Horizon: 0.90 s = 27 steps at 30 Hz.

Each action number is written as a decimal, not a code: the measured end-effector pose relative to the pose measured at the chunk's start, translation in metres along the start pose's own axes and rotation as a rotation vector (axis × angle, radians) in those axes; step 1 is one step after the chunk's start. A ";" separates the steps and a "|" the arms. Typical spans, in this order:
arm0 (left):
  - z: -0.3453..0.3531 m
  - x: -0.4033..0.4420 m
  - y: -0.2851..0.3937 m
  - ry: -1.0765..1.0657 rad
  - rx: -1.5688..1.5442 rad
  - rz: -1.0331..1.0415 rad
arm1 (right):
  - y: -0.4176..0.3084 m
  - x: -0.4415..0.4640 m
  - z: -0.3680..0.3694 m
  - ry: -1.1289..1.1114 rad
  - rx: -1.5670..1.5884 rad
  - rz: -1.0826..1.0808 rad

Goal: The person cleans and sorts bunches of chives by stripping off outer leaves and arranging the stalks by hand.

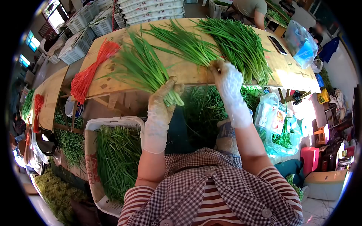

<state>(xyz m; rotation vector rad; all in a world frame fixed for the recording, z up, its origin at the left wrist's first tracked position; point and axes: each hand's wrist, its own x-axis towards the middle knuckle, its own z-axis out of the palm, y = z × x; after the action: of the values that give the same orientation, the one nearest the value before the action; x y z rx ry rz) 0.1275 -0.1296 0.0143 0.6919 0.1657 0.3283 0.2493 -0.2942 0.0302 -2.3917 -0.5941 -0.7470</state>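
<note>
My left hand (pixel 165 94), in a thin whitish glove, is wrapped round the pale stem ends of a bunch of garlic chives (pixel 145 62). The leaves fan out up and left over the wooden table (pixel 181 73). My right hand (pixel 228 75), gloved too, has its fingers pinched together at the stem ends of a looser bunch of chives (pixel 188 43) lying on the table. Just right of that hand lies a large pile of chives (pixel 241 47), stems toward me.
Red ties (pixel 94 71) lie at the table's left. A phone (pixel 277 45) and a plastic bag (pixel 301 43) are at its right. Below stands a white crate (pixel 88 150) of chives. A filled plastic bag (pixel 275 124) hangs at right. Another person (pixel 250 9) is across the table.
</note>
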 end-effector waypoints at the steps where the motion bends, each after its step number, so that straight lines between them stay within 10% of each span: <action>1: -0.002 0.002 0.000 -0.019 -0.019 0.023 | 0.012 0.010 0.014 0.086 -0.084 -0.076; 7: -0.003 -0.002 -0.007 0.082 0.086 0.016 | 0.021 0.031 0.032 -0.111 -0.144 -0.006; 13: -0.005 0.009 -0.019 0.194 0.147 0.053 | -0.013 -0.046 0.011 -0.457 0.607 0.328; 17: 0.006 0.007 -0.022 0.271 0.253 0.076 | -0.012 -0.069 0.018 -0.401 0.651 0.348; 22: 0.002 0.010 -0.025 0.379 0.323 0.097 | -0.009 -0.042 0.002 0.191 -0.146 -0.116; 27: 0.002 0.014 -0.029 0.249 0.246 0.050 | -0.008 -0.040 0.001 0.153 -0.003 -0.139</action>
<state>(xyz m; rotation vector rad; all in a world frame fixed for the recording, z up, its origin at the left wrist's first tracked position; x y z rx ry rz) 0.1482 -0.1466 -0.0037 0.8988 0.4311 0.4467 0.2154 -0.2967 0.0076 -2.2881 -0.6998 -0.9809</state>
